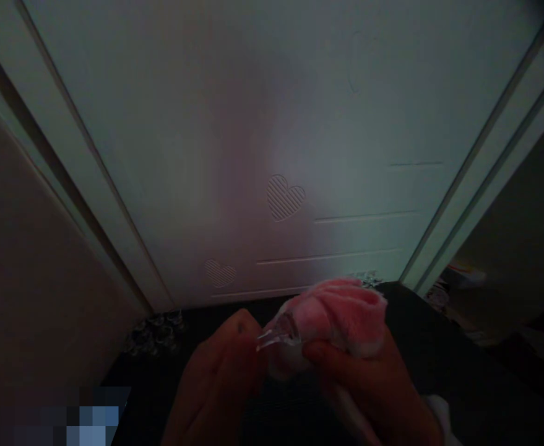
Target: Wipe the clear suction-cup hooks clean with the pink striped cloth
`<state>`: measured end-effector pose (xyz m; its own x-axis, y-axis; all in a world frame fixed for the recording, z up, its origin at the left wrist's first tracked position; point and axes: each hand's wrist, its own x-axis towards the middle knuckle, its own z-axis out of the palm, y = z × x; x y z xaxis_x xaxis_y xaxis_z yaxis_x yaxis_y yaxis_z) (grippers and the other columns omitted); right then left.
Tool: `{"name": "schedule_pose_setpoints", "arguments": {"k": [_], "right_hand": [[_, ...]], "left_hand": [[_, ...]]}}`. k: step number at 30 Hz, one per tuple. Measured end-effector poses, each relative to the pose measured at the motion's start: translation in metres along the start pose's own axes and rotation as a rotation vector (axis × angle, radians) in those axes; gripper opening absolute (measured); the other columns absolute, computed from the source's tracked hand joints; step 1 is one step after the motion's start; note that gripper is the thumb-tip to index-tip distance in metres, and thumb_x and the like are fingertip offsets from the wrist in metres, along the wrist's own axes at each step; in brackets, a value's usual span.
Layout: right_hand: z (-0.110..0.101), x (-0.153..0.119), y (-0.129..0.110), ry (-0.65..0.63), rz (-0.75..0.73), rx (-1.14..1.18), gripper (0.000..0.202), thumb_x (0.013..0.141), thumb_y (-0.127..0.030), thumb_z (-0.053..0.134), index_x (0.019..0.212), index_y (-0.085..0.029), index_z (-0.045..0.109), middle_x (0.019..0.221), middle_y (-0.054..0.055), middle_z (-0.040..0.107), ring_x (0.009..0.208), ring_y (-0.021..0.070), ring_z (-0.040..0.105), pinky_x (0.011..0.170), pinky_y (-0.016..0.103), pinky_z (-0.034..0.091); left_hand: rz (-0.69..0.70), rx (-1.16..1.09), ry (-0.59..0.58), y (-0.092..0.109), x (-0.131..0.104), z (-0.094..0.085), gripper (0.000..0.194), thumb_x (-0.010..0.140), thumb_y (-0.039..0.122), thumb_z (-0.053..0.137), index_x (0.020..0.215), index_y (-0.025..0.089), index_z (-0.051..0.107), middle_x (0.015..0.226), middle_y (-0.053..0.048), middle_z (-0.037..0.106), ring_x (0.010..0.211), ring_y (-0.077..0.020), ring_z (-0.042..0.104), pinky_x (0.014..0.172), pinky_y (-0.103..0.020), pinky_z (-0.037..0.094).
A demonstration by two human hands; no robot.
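Nearest, the right hand (364, 378) comes up from the lower right, its fingers closed around a soft pink cloth (346, 313), the thumb pressed along the near side. The cloth is bunched and folded over at the top, with paler patches lower down, and a strip of it hangs below the palm. Something white (439, 412) shows beside the right wrist; it is too dim to tell whether it is cloth or a cuff. A small clear glass piece (281, 331) sits between the two hands, its wider end against the cloth near the right thumb and its narrow, forked-looking end pointing toward the left hand (220, 371). The left fingers are curled in with the back of the hand uppermost, just beside that narrow end; whether they grip the glass or a bit of the cloth cannot be told.

Beneath the hands lies a dark tabletop (290, 409). Near its left edge stands a cluster of small clear glass pieces (153, 331). Another shiny group (369, 279) shows at the back, partly behind the cloth. Off to the right, past the tabletop, is a pale box (466, 275) in shadow. Farthest, a white panel (160, 155) rises behind everything, bearing two striped hearts (285, 198) and several grooved lines.
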<state>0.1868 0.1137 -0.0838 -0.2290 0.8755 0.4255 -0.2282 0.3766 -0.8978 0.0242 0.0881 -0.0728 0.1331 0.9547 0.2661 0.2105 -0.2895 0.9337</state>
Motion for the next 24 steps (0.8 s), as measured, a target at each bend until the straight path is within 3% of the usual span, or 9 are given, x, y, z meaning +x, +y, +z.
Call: {"name": "schedule_pose_setpoints", "arguments": {"k": [5, 10, 16, 21, 24], "right_hand": [[0.000, -0.005, -0.003, -0.069, -0.027, -0.121, 0.015, 0.076, -0.020, 0.067, 0.089, -0.027, 0.071, 0.076, -0.003, 0.069, 0.068, 0.0133, 0.061, 0.064, 0.022, 0.050], [-0.004, -0.006, -0.009, -0.053, -0.045, -0.247, 0.015, 0.075, -0.018, 0.069, 0.086, -0.028, 0.071, 0.077, -0.005, 0.069, 0.070, 0.0123, 0.061, 0.070, 0.022, 0.048], [-0.005, -0.004, 0.000, -0.106, 0.024, -0.020, 0.009, 0.076, -0.032, 0.069, 0.081, -0.027, 0.072, 0.072, -0.001, 0.069, 0.064, 0.0145, 0.060, 0.061, 0.024, 0.049], [0.001, -0.003, 0.011, 0.026, 0.036, 0.094, 0.024, 0.074, -0.047, 0.068, 0.076, -0.023, 0.071, 0.064, 0.000, 0.061, 0.055, 0.0134, 0.051, 0.052, 0.025, 0.045], [0.000, -0.001, 0.014, 0.204, 0.131, 0.202, 0.034, 0.070, -0.054, 0.068, 0.065, -0.020, 0.066, 0.055, -0.001, 0.055, 0.049, 0.0119, 0.046, 0.044, 0.023, 0.040]], "left_hand": [[0.002, 0.040, 0.118, -0.003, 0.003, 0.000, 0.052, 0.085, 0.064, 0.034, 0.055, 0.022, 0.040, 0.051, 0.005, 0.033, 0.046, -0.0109, 0.029, 0.042, -0.024, 0.027], [0.002, 0.173, 0.077, -0.003, 0.003, 0.001, 0.040, 0.091, 0.045, 0.036, 0.058, 0.022, 0.036, 0.052, 0.006, 0.034, 0.047, -0.0105, 0.032, 0.043, -0.022, 0.028], [0.022, 0.055, 0.114, -0.007, 0.002, 0.004, 0.029, 0.089, 0.024, 0.040, 0.060, 0.021, 0.039, 0.052, 0.006, 0.033, 0.047, -0.0104, 0.030, 0.044, -0.021, 0.026], [-0.016, -0.254, 0.010, -0.007, 0.007, 0.008, 0.029, 0.088, 0.030, 0.048, 0.061, 0.021, 0.045, 0.054, 0.006, 0.036, 0.050, -0.0103, 0.032, 0.048, -0.021, 0.031], [-0.028, -0.436, -0.004, -0.005, 0.010, 0.010, 0.033, 0.089, 0.039, 0.047, 0.061, 0.020, 0.047, 0.053, 0.005, 0.040, 0.052, -0.0106, 0.036, 0.051, -0.021, 0.034]]}}
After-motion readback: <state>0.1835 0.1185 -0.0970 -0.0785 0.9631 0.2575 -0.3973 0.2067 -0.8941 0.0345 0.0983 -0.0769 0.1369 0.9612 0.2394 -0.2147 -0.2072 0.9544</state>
